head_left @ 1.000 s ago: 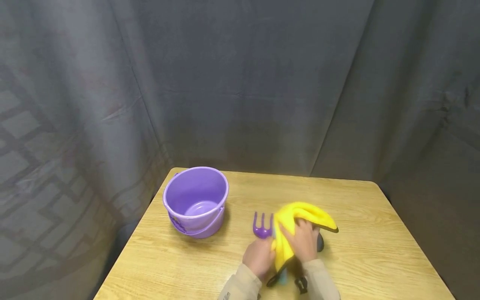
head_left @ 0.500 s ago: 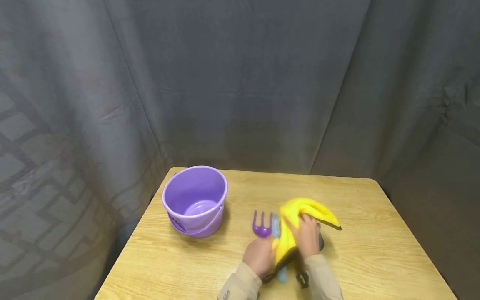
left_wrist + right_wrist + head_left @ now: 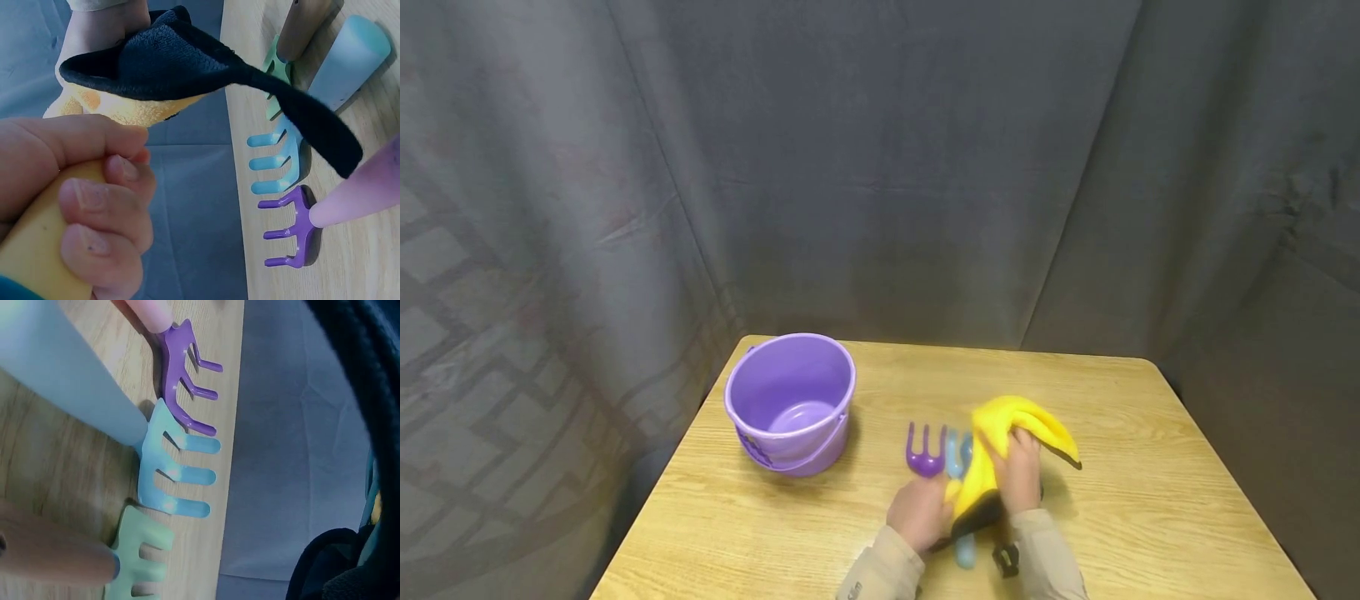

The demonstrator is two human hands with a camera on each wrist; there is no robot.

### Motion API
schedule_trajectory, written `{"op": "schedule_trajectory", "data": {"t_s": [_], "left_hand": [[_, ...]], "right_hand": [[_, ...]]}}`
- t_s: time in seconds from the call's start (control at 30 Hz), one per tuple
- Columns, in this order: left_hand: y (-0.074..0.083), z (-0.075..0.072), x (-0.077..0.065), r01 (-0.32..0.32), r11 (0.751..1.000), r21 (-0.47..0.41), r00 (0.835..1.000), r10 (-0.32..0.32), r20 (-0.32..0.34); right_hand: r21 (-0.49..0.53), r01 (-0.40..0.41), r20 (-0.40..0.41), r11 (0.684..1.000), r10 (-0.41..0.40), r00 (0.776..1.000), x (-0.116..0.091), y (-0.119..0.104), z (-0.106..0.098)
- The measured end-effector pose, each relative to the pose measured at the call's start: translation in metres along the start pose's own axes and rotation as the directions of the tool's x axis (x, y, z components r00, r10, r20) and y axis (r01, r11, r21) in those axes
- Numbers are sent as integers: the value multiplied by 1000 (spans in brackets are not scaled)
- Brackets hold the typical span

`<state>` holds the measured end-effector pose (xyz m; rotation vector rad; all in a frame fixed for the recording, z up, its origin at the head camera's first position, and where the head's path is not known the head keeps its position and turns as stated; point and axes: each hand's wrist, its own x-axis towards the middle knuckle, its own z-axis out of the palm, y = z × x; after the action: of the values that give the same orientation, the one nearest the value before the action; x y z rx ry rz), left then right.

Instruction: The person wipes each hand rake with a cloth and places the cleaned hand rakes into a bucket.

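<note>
1. Firstly, locate the purple bucket (image 3: 790, 375): upright at the far left of the table (image 3: 1150, 483), well apart from both hands.

2. Left hand (image 3: 919, 512): fingers curled firmly round a smooth yellow object (image 3: 47, 231) (whether this belongs to the cloth cannot be told).

3. Purple fork (image 3: 927, 465): just beyond the left hand in the head view, tines toward the far edge, pink handle (image 3: 359, 194) running nearward.

4. Blue fork (image 3: 150, 478): just right of the purple one and roughly parallel, with a blue handle (image 3: 69, 369).

5. Yellow cloth (image 3: 992, 433): bunched above the tools, between the hands, dark side (image 3: 169, 65) partly turned out. Key relation: its long axis slants from near left to far right, and its main bulk lies against the right hand, the nearer of the two.

6. Right hand (image 3: 1021, 475): grasping the cloth, fingertips hidden in the fold. The green fork (image 3: 132, 550), with its brown handle (image 3: 53, 547), lies just right of the blue one.

7. Clearances: tabletop extends from the right hand to the right edge; a narrower strip separates cloth from far edge, with grey curtain (image 3: 865, 167) behind.
</note>
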<state>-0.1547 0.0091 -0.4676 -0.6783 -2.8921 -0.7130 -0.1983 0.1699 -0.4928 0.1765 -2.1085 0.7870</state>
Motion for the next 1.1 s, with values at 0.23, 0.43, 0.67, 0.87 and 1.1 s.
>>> {"op": "schedule_trajectory", "data": {"t_s": [0.23,0.43,0.67,0.87,1.1], "left_hand": [[-1,2,-1,4,1000,-16,1000,-4,15],[-1,4,0,19,1000,2,999,-19,26],[-3,4,-2,21,1000,-17,999,-20,44],[-4,6,-4,55,998,-32,996,-53,70],[-12,7,-6,91,992,-84,991,-81,109]], "right_hand": [[42,-37,-72,998,40,997,-1,3,2],[35,-79,-77,996,82,994,-1,4,0],[19,-330,-4,944,330,944,4,2,-7],[43,-435,33,900,434,901,6,4,-9],[41,-450,-25,892,451,892,10,14,-15]]}}
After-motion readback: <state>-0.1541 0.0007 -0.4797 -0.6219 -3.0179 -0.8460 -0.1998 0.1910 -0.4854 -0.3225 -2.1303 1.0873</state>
